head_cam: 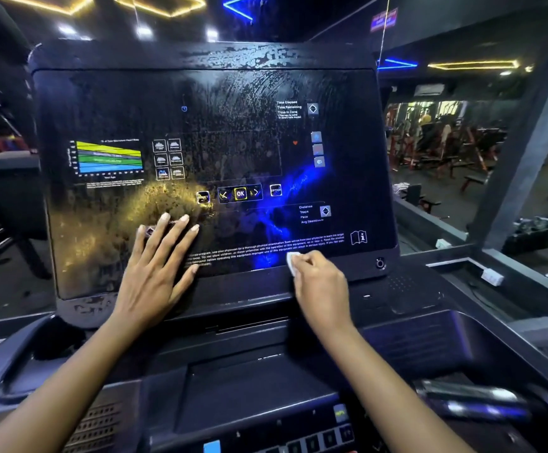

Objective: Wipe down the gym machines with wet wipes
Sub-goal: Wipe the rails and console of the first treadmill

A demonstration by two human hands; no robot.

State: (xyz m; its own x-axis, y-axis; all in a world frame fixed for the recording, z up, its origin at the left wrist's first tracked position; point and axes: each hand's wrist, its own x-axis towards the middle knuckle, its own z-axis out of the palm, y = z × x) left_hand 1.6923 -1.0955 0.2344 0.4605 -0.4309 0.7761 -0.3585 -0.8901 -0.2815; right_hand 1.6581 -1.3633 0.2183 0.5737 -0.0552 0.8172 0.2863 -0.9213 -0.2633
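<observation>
From the head camera we look down on a treadmill's dark console panel, tilted back and filling the middle of the scene. The left hand lies flat on its lower left part, fingers straight and spread, gripping nothing. We take it as a brace that steadies the body and the panel while the other hand works.

The right hand is at the panel's near edge, right of centre, with its fingers curled round a small bunched white wet wipe. The wipe pokes out at the fingertips and touches the panel where the glossy face meets the frame. We think it is wadded small so that it can press into that seam.

Smeared wet streaks cover the far upper part of the panel and its top frame. The left half, around the hand, looks mottled and dull, so we judge the wiping partly done, with the left and lower areas left. The OK button sits between and beyond the two hands, so a stroke across it could press a key.

To the far right, a mirror shows other gym machines, which look untouched.
</observation>
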